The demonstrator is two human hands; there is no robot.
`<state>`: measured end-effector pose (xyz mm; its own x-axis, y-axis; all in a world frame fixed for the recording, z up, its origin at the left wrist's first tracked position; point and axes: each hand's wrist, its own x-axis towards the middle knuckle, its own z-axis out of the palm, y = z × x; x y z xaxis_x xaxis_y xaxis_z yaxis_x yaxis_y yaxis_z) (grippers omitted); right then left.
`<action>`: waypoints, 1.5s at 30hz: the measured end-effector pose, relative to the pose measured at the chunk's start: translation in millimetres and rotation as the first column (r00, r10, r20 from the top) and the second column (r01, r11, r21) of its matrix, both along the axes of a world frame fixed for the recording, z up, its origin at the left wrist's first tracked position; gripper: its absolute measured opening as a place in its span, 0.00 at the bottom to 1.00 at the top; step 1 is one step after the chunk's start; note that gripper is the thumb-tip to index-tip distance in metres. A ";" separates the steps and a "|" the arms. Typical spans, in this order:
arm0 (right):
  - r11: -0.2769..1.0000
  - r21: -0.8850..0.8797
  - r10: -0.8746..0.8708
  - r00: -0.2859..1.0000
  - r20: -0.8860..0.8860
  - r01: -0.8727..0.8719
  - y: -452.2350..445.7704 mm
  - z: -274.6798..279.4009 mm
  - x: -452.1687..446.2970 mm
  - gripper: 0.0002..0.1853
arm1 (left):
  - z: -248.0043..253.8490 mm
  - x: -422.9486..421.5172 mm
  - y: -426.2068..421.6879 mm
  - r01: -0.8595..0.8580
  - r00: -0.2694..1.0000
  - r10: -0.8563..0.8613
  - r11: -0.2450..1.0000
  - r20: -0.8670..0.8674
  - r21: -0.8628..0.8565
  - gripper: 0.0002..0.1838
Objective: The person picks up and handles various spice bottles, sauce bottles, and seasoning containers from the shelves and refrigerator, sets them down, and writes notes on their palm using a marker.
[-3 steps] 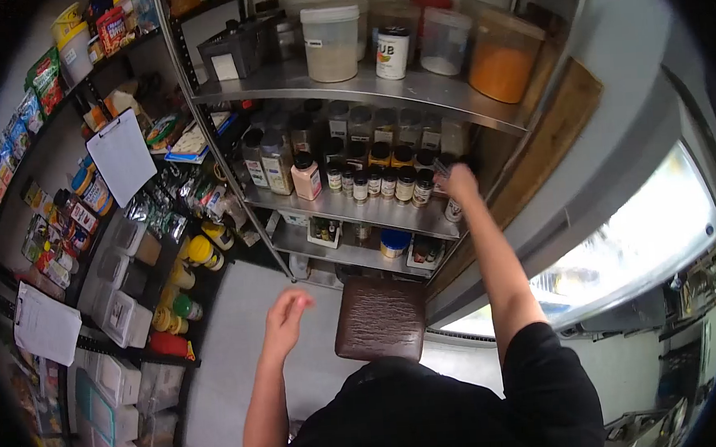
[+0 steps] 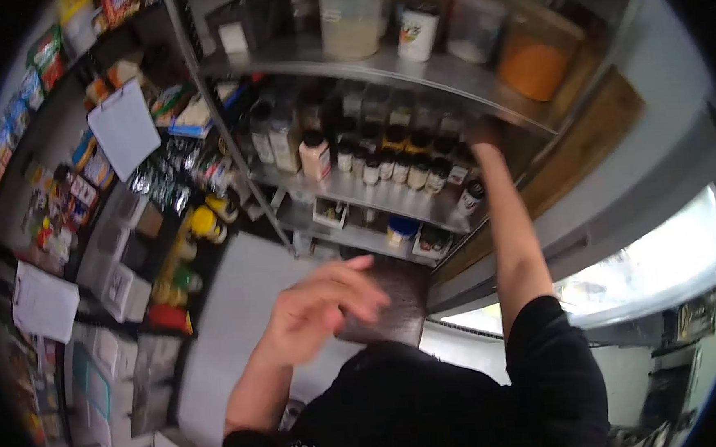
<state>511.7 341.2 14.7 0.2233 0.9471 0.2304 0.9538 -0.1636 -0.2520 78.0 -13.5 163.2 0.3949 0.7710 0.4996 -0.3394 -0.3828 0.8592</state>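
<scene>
Right hand: in shadow at the right end of the spice shelf; can't tell its opening or grip!
Left hand: below the shelf, half open, visibly holding nothing.
End jar: on the shelf's right front edge, beside the forearm; one careless brush could tip it off.
Surface: metal, packed with jars.
Room: stool and pale floor below the shelf.

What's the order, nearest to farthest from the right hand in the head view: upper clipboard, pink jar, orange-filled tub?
From the right hand:
1. Orange-filled tub: right end of the shelf above.
2. Pink jar: farther left, front of the middle shelf.
3. Upper clipboard: far left, at the side shelving.
</scene>
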 end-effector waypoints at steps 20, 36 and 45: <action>0.882 0.462 -0.036 0.965 0.261 -0.092 4.4 43.4 -15.9 0.35 | 53.2 62.8 61.3 0.226 0.848 -0.397 0.870 0.350 0.439 0.15; 0.774 0.467 0.617 0.343 -0.709 -0.428 -236.0 100.3 -178.5 0.34 | -153.3 -36.4 100.0 -0.524 0.757 0.505 0.848 -0.415 0.076 0.65; 0.871 -0.113 0.299 0.698 -0.651 -0.478 -214.6 131.9 -273.9 0.46 | -201.9 -48.5 74.6 0.451 0.821 0.058 0.545 0.568 -0.707 0.34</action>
